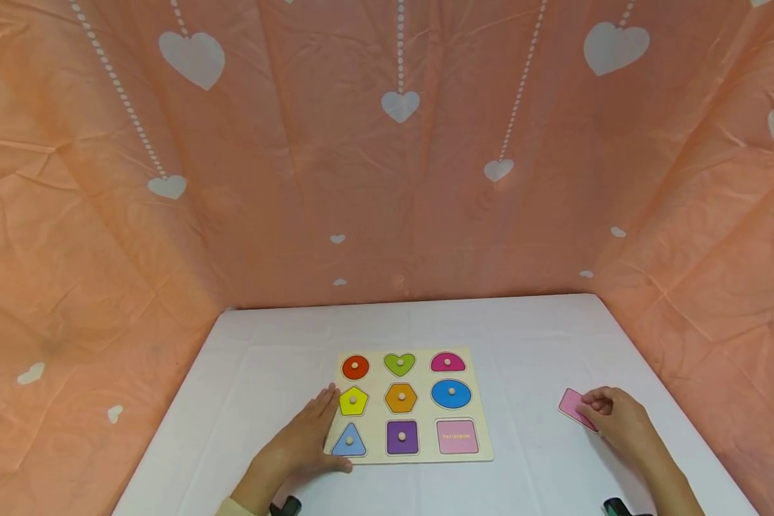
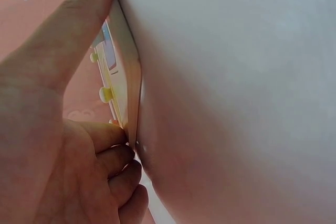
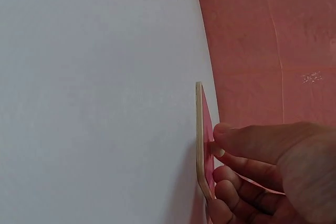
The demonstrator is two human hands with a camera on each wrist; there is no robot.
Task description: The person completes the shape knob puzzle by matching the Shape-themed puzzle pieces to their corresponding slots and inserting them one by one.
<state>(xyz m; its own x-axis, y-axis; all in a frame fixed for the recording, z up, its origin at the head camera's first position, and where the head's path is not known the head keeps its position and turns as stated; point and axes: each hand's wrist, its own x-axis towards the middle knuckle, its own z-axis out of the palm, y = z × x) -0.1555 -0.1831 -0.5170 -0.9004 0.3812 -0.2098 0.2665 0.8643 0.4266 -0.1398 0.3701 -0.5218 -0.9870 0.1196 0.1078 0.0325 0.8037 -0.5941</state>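
A wooden shape puzzle board (image 1: 426,428) lies on the white table. My left hand (image 1: 302,435) rests against its lower left corner, fingers fairly straight along the left edge and thumb at the bottom edge. In the left wrist view, the fingertips (image 2: 123,153) touch the board's side. Off to the right, my right hand (image 1: 621,418) pinches the pink rectangle puzzle piece (image 1: 570,403) by its small knob (image 3: 216,149). The piece is near the tabletop; whether it touches is hard to tell. On the board, the pink rectangular recess (image 1: 457,437) shows a printed word.
Several knobbed pieces sit in the board, among them a purple square (image 1: 403,446), a blue oval (image 1: 451,403) and a red circle (image 1: 355,374). White table surface (image 1: 522,344) lies between board and right hand. Orange cloth (image 1: 413,215) with hearts surrounds the table's back and sides.
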